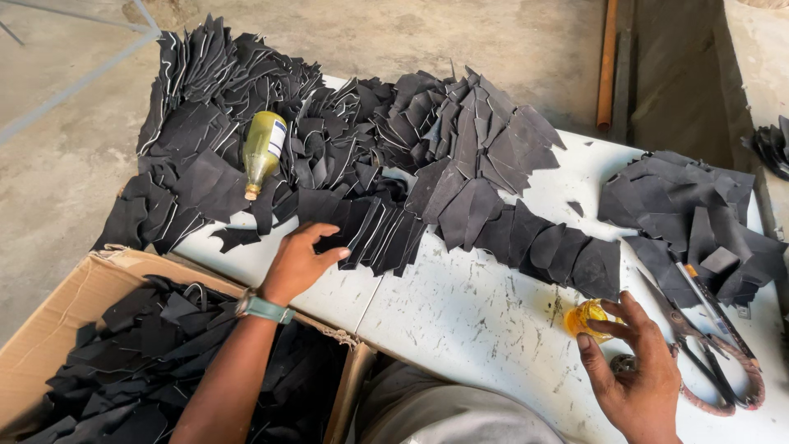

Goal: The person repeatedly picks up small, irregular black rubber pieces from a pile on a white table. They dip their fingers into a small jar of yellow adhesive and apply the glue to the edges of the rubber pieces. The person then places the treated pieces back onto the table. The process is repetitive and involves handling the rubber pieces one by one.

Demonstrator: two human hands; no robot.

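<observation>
The left hand stretches forward from the near left, arm straight, a teal watch on the wrist, its fingers spread and open, the tips resting on the near edge of a row of black leather pieces. The right hand is raised at the near right, palm turned inward, thumb and fingers loosely curled around a small amber jar that sits on the white table; the fingertips look darkened. The leather pieces are flat, matt, irregularly cut shapes with pale edges, overlapped like scales in long rows that run from the far left across the middle of the table. A yellowish glass bottle lies on its side on top of them at the far left. A second pile of black pieces lies at the right, well apart from the left hand. Just beside the right hand lie large scissors with worn reddish handles. The tabletop is scratched and flecked. At the near left, a cardboard box holds more black scraps in a loose heap.
</observation>
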